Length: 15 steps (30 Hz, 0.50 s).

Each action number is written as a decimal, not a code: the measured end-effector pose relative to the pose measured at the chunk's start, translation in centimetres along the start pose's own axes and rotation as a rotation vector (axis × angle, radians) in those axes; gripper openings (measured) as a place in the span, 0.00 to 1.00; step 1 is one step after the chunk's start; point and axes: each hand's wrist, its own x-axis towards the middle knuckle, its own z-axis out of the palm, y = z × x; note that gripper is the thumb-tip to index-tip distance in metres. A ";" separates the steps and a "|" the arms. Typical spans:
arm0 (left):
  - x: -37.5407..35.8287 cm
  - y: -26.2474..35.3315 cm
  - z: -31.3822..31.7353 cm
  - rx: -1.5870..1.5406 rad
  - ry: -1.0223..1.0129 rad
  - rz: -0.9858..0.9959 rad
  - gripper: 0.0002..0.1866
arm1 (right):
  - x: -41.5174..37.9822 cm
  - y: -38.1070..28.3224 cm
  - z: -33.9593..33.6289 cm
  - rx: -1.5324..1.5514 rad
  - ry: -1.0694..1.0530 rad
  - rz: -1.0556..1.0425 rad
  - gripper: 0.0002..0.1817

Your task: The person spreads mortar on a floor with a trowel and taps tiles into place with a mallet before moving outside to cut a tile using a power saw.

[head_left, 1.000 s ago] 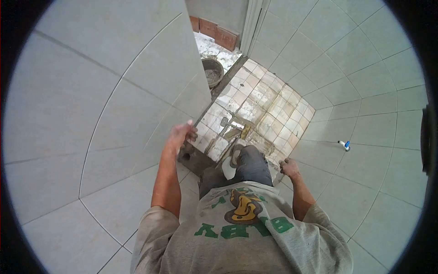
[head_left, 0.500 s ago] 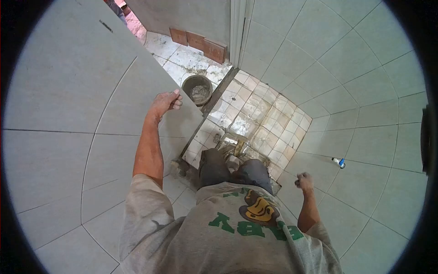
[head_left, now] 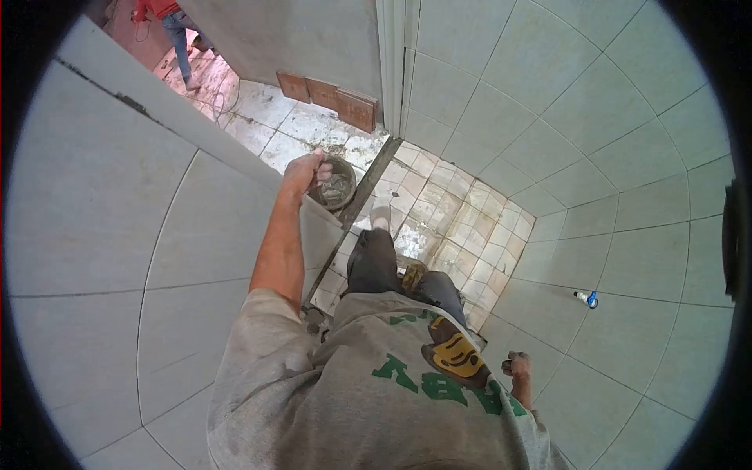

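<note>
My left hand (head_left: 307, 174) is raised at the end of the tiled partition, over the near edge of a dark bucket (head_left: 337, 188) in the view. Its fingers are curled; whatever they may hold is too small to make out. The bucket stands on the floor beyond the doorway sill and has grey, wet-looking stuff inside. Low on the right, beside my body, my right hand (head_left: 516, 365) has its fingers curled in, and their inside is hidden. My foot (head_left: 381, 217) is on the small-tiled floor (head_left: 444, 198).
Reddish-brown tiles (head_left: 356, 110) lean against the wall past the doorway. Another person (head_left: 178, 31) in red top and jeans stands at the upper left, near a cable on the floor. A blue-and-white valve (head_left: 586, 299) juts from the right wall. The sill (head_left: 373, 182) crosses the doorway.
My left hand has moved right, now overlapping the bucket. My left leg has stepped forward, and the foot shows. The view has shifted, showing more of the other person. My right hand sits lower.
</note>
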 end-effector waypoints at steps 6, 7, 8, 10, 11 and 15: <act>11.8 1.8 0.1 0.000 -0.017 -0.014 0.23 | 1.8 -9.9 4.3 0.052 0.114 -0.309 0.11; 16.4 0.2 -1.6 -0.034 0.064 -0.024 0.24 | 1.6 -13.5 5.4 0.059 0.131 -0.328 0.11; 21.4 -1.4 -3.2 -0.067 0.142 -0.032 0.25 | 0.6 -18.0 7.6 -0.020 0.202 -0.475 0.11; 30.3 -4.8 -7.1 0.035 0.284 -0.114 0.28 | -2.4 -28.6 13.1 -0.136 0.282 -0.739 0.11; 33.6 -5.7 -8.8 0.225 0.354 -0.154 0.29 | -3.9 -34.4 16.0 -0.188 0.296 -0.858 0.11; 46.4 -12.4 -13.6 -0.095 0.435 -0.342 0.29 | -7.8 -57.1 30.1 -0.144 0.003 -0.994 0.11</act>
